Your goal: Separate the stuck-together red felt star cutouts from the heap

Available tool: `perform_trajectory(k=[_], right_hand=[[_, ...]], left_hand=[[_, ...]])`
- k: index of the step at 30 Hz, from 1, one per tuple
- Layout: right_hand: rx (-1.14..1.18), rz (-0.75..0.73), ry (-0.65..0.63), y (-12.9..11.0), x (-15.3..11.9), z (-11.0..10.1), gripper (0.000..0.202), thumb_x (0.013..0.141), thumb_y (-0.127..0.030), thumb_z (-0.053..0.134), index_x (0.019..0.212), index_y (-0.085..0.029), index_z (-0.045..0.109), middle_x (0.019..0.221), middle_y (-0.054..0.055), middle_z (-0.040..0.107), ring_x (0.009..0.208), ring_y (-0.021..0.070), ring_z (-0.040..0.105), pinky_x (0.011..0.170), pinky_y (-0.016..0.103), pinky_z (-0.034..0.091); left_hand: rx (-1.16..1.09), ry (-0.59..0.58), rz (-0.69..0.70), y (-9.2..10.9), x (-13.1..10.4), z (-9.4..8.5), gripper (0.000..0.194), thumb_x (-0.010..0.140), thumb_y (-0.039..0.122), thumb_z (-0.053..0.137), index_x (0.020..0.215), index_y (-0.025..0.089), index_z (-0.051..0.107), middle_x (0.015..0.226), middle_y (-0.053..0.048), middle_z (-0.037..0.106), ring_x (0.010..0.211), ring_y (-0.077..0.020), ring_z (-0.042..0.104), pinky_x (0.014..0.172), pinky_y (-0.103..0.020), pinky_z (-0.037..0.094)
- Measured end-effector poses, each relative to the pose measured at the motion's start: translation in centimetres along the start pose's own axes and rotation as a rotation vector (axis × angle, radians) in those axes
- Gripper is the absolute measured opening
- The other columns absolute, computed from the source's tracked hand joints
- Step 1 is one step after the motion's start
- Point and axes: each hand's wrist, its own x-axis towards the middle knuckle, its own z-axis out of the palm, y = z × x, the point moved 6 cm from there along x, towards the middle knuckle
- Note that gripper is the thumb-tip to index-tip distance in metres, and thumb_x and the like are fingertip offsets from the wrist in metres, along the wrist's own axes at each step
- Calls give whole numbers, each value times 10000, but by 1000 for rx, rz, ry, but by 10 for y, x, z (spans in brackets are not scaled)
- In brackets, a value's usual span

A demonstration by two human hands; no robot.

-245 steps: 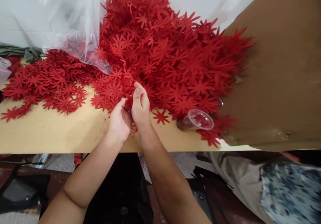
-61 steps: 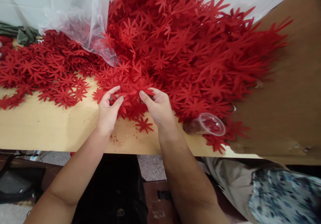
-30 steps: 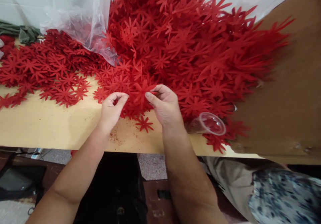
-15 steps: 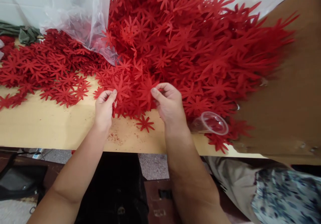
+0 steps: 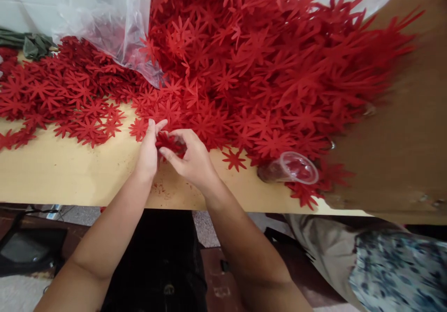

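Observation:
Red flower-shaped cutouts (image 5: 168,143) with narrow petals are bunched between my two hands, just above the table. My right hand (image 5: 191,157) curls its thumb and fingers around them from the right. On the other side, my left hand (image 5: 149,148) is turned on edge with thumb and fingers stretched out, its palm side against the bunch. How many cutouts are in the bunch is hidden. Right behind both hands rises a big heap of the same red cutouts (image 5: 251,65). One loose red cutout (image 5: 233,159) lies to the right of my right hand.
A clear plastic cup (image 5: 298,168) lies tipped at the right, by a brown cardboard panel (image 5: 391,153). A clear plastic bag (image 5: 129,32) stands behind a second red pile (image 5: 59,86) on the wooden table (image 5: 87,177). A person in patterned clothing (image 5: 398,270) is at lower right.
My right hand has moved left, up to my left hand, and cutouts are now gathered between them. My left hand's fingers have straightened. A loose cutout now lies farther right.

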Motion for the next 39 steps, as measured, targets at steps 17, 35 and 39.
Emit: perform_trajectory(k=[17, 35, 39], right_hand=[[192, 133, 143, 25, 13, -23, 383, 834, -472, 499, 567, -200, 462, 513, -38, 456, 510, 79, 425, 533, 247, 376], [64, 98, 456, 52, 34, -60, 330, 840, -529, 458, 750, -217, 521, 665, 4, 504, 620, 126, 523, 607, 292, 455], [-42, -1, 461, 54, 31, -68, 485, 772, -564, 548, 1127, -234, 542, 1064, 94, 590, 981, 207, 593, 815, 394, 501]], left_hand=[[23, -191, 62, 6, -15, 24, 164, 714, 245, 655, 855, 162, 641, 814, -2, 631, 735, -77, 553, 760, -225, 464], [-105, -3, -121, -4, -9, 15, 202, 740, 69, 554, 851, 169, 690, 776, 17, 689, 614, -42, 582, 581, -170, 495], [-75, 21, -62, -2, -9, 12, 179, 750, 105, 575, 871, 178, 685, 806, 14, 693, 656, -54, 597, 602, -181, 496]])
